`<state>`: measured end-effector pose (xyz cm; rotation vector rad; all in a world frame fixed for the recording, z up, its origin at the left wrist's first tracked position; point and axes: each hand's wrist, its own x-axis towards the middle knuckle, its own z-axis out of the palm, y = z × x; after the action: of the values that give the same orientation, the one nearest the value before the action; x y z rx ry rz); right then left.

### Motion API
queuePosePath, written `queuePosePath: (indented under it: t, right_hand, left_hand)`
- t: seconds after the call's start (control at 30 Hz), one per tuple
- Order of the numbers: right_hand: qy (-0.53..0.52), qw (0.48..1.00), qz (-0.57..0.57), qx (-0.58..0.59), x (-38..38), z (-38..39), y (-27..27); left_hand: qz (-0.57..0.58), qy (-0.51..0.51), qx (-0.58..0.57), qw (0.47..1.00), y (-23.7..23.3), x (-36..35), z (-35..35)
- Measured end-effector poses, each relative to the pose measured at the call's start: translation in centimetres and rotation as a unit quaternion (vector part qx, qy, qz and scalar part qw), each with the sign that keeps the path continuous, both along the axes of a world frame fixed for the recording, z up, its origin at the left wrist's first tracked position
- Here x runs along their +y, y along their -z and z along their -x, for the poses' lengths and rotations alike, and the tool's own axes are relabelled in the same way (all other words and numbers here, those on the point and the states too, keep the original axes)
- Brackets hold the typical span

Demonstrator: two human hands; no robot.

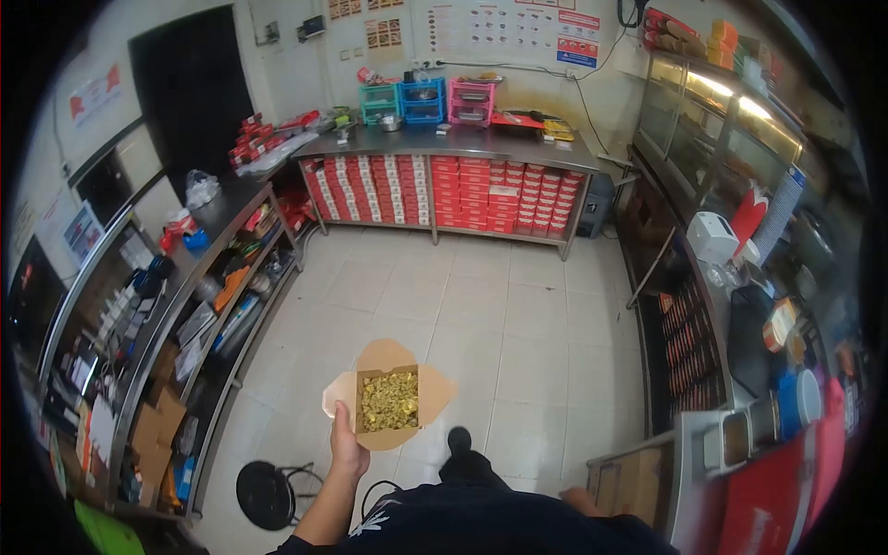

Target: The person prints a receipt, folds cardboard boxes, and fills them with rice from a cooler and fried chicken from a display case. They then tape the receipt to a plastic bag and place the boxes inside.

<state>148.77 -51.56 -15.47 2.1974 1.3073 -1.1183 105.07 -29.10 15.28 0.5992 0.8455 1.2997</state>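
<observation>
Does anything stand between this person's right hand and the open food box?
Nothing visible does. The left hand holds the open food box in front; the right hand, partly in view, is apart from it, and the shoe showing between them appears well below.

At lower centre, I see from afar the left hand [346,451] holding an open cardboard box [438,390] (its flaps spread wide) of yellow-green food [388,402]. The right hand [581,501], indistinct, is near the bottom, right of centre. Upper middle: stacked red-and-white boxes [460,190] under a metal tabletop [435,141]. Upper right: a lit glass cabinet [733,116].
</observation>
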Motion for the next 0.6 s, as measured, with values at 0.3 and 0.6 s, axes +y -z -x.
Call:
queuePosePath:
  t: [0.3,0.6]
  right_hand:
    - [0.022,0.998,-0.024,-0.05,31.4,-11.0,14.3]
    - [0.111,0.913,-0.382,0.089,72.3,-6.1,-11.6]
  left_hand:
    - [-0.003,-0.017,0.046,0.999,0.3,24.7,-5.1]
    - [0.047,-0.056,0.007,0.997,3.5,48.1,-9.3]
